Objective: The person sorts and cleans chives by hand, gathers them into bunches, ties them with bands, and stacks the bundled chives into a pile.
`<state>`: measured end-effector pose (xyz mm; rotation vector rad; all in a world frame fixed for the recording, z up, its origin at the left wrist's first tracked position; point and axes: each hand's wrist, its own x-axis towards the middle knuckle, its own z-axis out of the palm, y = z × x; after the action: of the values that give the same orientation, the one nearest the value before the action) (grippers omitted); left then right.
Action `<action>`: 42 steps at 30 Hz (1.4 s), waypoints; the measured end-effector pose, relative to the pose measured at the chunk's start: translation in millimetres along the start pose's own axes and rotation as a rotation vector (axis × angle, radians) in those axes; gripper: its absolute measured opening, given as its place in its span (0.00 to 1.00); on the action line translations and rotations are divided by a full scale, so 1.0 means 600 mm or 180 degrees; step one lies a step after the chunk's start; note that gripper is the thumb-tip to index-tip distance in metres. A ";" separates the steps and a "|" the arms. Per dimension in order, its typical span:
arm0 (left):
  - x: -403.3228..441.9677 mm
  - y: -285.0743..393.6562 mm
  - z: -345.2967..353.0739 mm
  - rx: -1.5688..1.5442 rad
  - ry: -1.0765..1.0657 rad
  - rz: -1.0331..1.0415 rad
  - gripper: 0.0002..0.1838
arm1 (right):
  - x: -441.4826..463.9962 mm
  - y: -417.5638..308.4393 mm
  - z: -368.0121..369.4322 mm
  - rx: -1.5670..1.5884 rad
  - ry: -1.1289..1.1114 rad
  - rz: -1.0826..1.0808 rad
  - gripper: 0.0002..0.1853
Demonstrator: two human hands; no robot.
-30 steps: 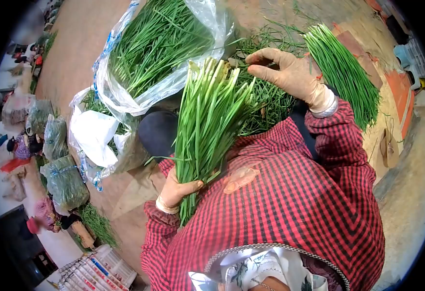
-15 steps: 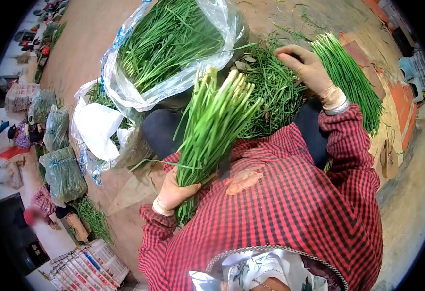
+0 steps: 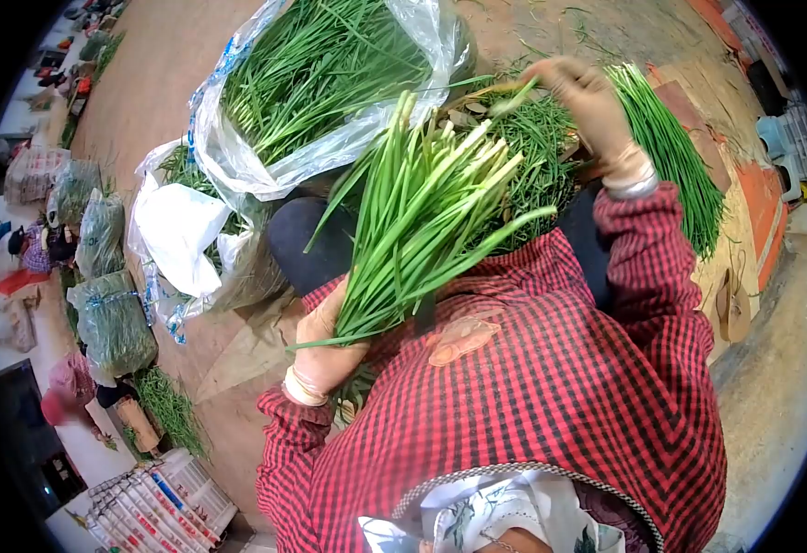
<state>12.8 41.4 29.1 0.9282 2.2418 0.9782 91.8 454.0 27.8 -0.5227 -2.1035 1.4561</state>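
My left hand (image 3: 323, 348), in a pale glove, is wrapped round the lower part of a bunch of garlic chives (image 3: 426, 217). The bunch's pale cut ends fan out up and to the right, one stalk leaning well apart. Up to the right, my gloved right hand (image 3: 591, 103) has its fingers closed on a thin green chive stalk, blurred by motion, with a yellowish strip beside it. Below that hand lies a heap of loose green trimmings (image 3: 537, 152). Just right of it rests a neat pile of chives (image 3: 675, 161), pale ends away from me.
A large clear plastic bag (image 3: 279, 180) full of chives stands ahead, with a white bag (image 3: 177, 235) to its left. Tied green bundles (image 3: 113, 318), stacked crates (image 3: 159, 507) and other people (image 3: 71, 382) line the far left. A sandal (image 3: 733, 309) lies at right.
The bunch has tilted right and its ends have spread wider. My right hand, which had nothing visible in it, has moved slightly up and now pinches a stalk.
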 end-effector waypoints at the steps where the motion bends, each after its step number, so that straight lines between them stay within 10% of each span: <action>1: 0.000 0.002 -0.002 -0.0006 -0.0010 0.0005 0.31 | 0.013 0.016 -0.026 0.0013 0.0539 0.0216 0.12; 5: 0.000 -0.002 -0.006 0.0377 0.0266 0.0293 0.30 | 0.047 0.095 -0.114 0.0138 0.1050 0.1068 0.15; 11: 0.012 0.001 0.003 0.1214 0.0078 0.0717 0.40 | -0.011 -0.030 0.056 -0.0486 -0.2517 0.0125 0.24; 13: 0.015 0.005 0.003 0.1356 0.0047 0.0794 0.40 | -0.029 -0.011 0.101 -0.0041 -0.3012 0.0973 0.21; 19: 0.009 -0.011 -0.021 0.2107 0.0084 0.0880 0.40 | -0.036 0.011 0.064 0.0370 -0.2454 0.0208 0.10; 23: 0.006 -0.020 -0.038 0.2717 -0.0057 0.0662 0.48 | -0.003 0.066 -0.035 -0.0568 -0.0619 0.1193 0.20; 29: 0.023 -0.004 -0.038 0.2857 -0.0212 0.0735 0.48 | -0.049 -0.070 0.072 -0.2282 -0.1842 -0.1311 0.44; 34: 0.018 0.002 -0.037 0.2781 -0.0162 0.0634 0.49 | -0.092 -0.066 0.163 -0.1630 -0.2341 -0.1925 0.19; 42: -0.010 -0.072 -0.031 0.2570 0.0478 0.0957 0.45 | -0.107 -0.070 0.032 0.0813 -0.1789 0.0959 0.14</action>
<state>-12.5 7.1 7.9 1.6017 2.7209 0.2099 130.1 388.2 48.8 -0.3687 -2.2579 2.2189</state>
